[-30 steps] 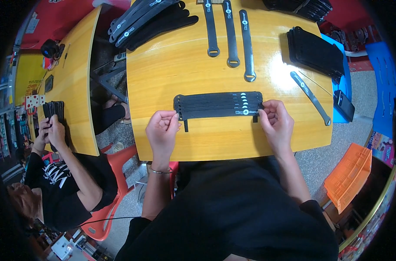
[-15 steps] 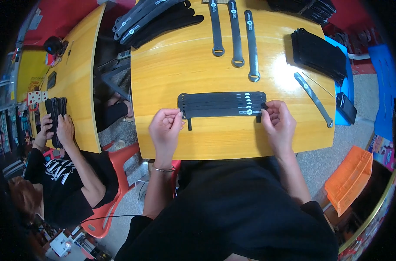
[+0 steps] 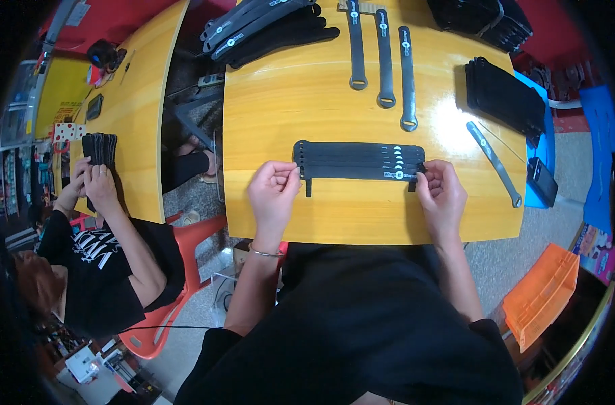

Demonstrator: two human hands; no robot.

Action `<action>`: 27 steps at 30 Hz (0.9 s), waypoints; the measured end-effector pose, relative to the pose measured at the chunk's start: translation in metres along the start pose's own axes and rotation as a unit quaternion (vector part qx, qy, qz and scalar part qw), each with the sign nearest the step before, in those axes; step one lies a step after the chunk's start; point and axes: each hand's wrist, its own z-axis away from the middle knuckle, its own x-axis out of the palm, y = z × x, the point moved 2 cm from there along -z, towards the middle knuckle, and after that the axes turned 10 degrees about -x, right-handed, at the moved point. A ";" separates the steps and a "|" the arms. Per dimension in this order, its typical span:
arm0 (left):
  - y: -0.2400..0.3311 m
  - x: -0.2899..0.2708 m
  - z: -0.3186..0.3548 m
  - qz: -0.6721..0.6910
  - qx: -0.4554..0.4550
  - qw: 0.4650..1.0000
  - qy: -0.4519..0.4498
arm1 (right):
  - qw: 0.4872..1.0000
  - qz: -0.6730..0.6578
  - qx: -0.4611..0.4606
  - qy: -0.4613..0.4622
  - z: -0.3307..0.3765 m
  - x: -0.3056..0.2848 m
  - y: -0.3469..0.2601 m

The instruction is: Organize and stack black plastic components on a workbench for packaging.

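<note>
A fanned row of black straps [image 3: 355, 160] with slotted ends lies crosswise on the wooden table [image 3: 287, 223] in front of me, pale printing near its right end. My left hand [image 3: 274, 192] pinches the left end by the near corner, thumb against the fingertips. At the opposite end my right hand [image 3: 444, 192] pinches the near right corner. Two short dark tabs, a left tab [image 3: 309, 189] and a right tab [image 3: 412, 187], stick out from under the row's near edge. Fingers partly cover both strap ends.
Single straps [image 3: 407, 81] lie beyond the row, and one strap [image 3: 494, 164] lies at the right. A strap heap [image 3: 267, 34] and black stacks [image 3: 506, 98] sit farther back. Left, a co-worker's hands [image 3: 98, 185] handle another bundle [image 3: 101, 148]. An orange crate [image 3: 540, 293] stands right.
The view has shifted, so the table appears farther right. Both my hands keep their pinch at the row's ends. The co-worker's hands have come closer together on their bundle.
</note>
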 end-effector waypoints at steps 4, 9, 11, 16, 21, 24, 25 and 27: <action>-0.004 0.000 -0.001 -0.012 0.028 0.999 0.014 | 1.000 0.001 -0.010 -0.001 0.000 0.000 -0.001; -0.005 0.002 -0.001 -0.038 0.064 0.997 0.028 | 1.000 0.005 -0.013 0.001 0.001 -0.001 -0.001; -0.005 0.002 0.000 -0.046 0.078 0.995 0.040 | 1.000 0.009 -0.020 0.003 0.001 -0.001 -0.001; -0.002 0.003 0.002 -0.075 0.093 0.991 0.051 | 0.998 0.024 -0.051 0.011 0.001 -0.003 -0.004; -0.002 0.002 0.001 -0.113 0.136 0.982 0.063 | 0.997 0.023 -0.069 0.016 0.001 -0.004 -0.002; 0.002 0.001 0.009 -0.043 0.106 0.992 0.047 | 0.998 0.014 -0.066 0.007 0.003 -0.007 0.001; 0.015 0.007 0.019 -0.107 0.141 0.983 0.053 | 0.998 0.004 -0.067 -0.001 0.004 -0.007 0.000; 0.035 0.015 0.031 -0.170 0.176 0.967 0.069 | 0.992 0.016 -0.128 -0.006 0.004 -0.004 -0.007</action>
